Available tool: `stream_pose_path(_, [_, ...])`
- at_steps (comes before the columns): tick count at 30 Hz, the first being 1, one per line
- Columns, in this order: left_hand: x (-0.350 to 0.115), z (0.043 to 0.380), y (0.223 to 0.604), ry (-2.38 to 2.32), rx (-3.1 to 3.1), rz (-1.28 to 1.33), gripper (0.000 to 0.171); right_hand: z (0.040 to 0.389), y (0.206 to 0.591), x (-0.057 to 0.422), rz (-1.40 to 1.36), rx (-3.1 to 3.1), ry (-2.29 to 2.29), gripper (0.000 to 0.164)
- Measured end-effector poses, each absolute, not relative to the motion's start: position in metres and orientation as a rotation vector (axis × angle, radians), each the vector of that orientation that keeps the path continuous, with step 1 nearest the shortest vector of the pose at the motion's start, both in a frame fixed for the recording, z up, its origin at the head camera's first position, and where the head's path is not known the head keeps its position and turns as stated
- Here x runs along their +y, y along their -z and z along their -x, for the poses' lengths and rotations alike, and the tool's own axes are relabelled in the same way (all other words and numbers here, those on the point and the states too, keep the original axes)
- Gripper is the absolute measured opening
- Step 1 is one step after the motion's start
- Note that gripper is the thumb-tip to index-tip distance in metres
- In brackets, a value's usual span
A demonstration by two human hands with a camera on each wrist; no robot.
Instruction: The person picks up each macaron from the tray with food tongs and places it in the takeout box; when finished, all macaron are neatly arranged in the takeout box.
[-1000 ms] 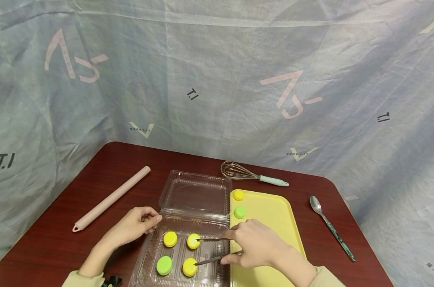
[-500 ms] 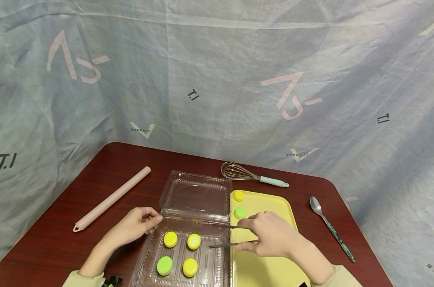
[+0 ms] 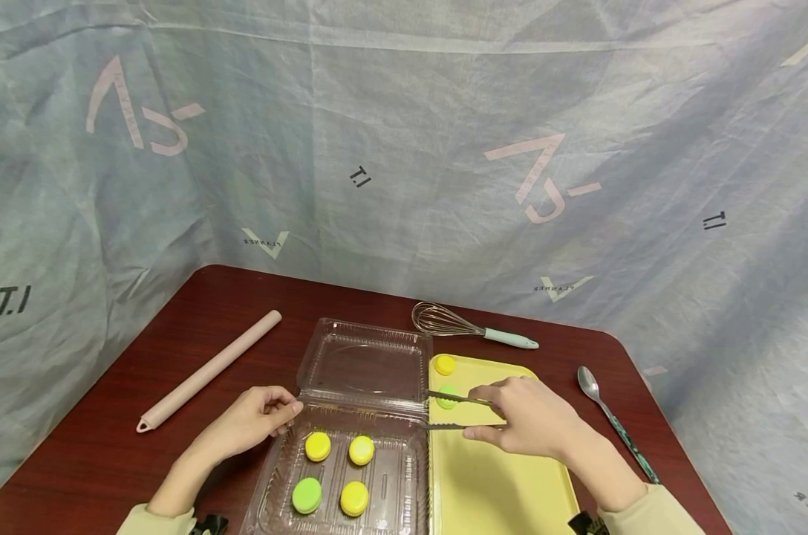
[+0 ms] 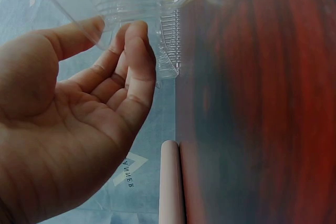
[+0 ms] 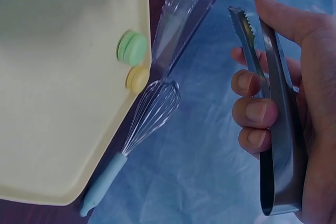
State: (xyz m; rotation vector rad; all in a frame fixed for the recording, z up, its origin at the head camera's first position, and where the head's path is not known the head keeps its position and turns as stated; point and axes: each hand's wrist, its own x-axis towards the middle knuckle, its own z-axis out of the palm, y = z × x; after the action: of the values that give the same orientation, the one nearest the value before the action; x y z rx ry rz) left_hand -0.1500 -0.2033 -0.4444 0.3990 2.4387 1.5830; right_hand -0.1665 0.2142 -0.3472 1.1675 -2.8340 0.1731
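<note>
My left hand (image 3: 253,420) pinches the left rim of a clear plastic clamshell box (image 3: 393,475), whose lid (image 3: 364,364) lies back. Three yellow macarons (image 3: 354,498) and one green macaron (image 3: 307,495) sit in its base. With my right hand (image 3: 534,420) I hold metal tongs (image 5: 283,156) between thumb and fingers. Their serrated tips are apart with nothing seen between them. In the head view they hover over the left edge of the yellow tray (image 3: 484,490), around a green macaron (image 5: 132,48) that one arm partly covers. A yellow macaron (image 3: 445,365) lies behind it.
A whisk (image 3: 471,325) lies behind the tray. To the right is a spoon (image 3: 614,423), its handle partly behind the right forearm. At the left lies a pale pink rolling pin (image 3: 210,371). A grey cloth (image 3: 404,186) hangs behind the dark red table (image 3: 243,293).
My right hand has drawn the tongs away from the macarons in the box, moving right and back to the green macaron on the tray. The left hand has stayed at the rim.
</note>
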Motion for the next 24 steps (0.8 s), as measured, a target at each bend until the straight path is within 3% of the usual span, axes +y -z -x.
stream_pose_path(24, [-0.203, 0.150, 0.444, -1.583, 2.434, -0.396, 0.022, 0.197, 0.359, 0.247, -1.062, -2.919, -0.159, 0.042])
